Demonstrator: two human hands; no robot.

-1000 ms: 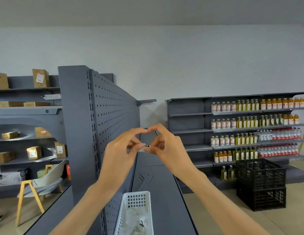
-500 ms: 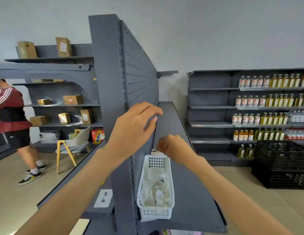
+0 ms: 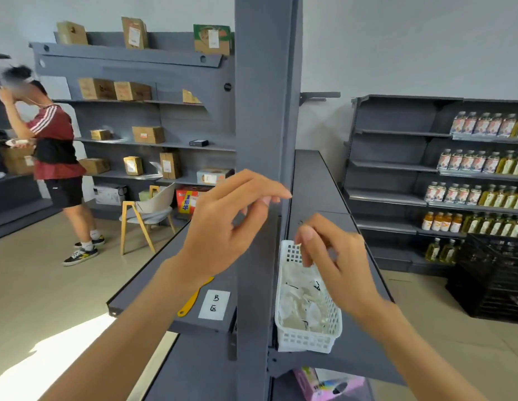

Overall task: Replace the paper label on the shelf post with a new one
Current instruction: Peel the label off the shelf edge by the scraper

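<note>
The grey shelf post [image 3: 263, 111] rises in the middle of the view, and its visible face carries no label. My left hand [image 3: 223, 227] is raised in front of it, fingers spread, holding nothing. My right hand [image 3: 335, 261] hovers over the far end of a white plastic basket [image 3: 309, 340] that holds crumpled white paper scraps [image 3: 298, 302]; its fingers hang loosely apart, slightly blurred, with nothing visible in them. A white paper label [image 3: 214, 304] with black handwriting lies flat on the grey shelf left of the post. A yellow scraper [image 3: 194, 296] lies beside it.
A person in a red shirt [image 3: 53, 143] stands at the left near shelves of cardboard boxes. A wooden-legged chair [image 3: 147, 212] is behind the shelf. Black crates [image 3: 492, 273] and shelves of bottles [image 3: 477, 195] are at the right. A pink pack [image 3: 333, 386] lies on the lower shelf.
My hands have parted after pinching a small white scrap together. The right dropped to the basket and loosened its fingers. The view swung left and down, showing the label, scraper and person.
</note>
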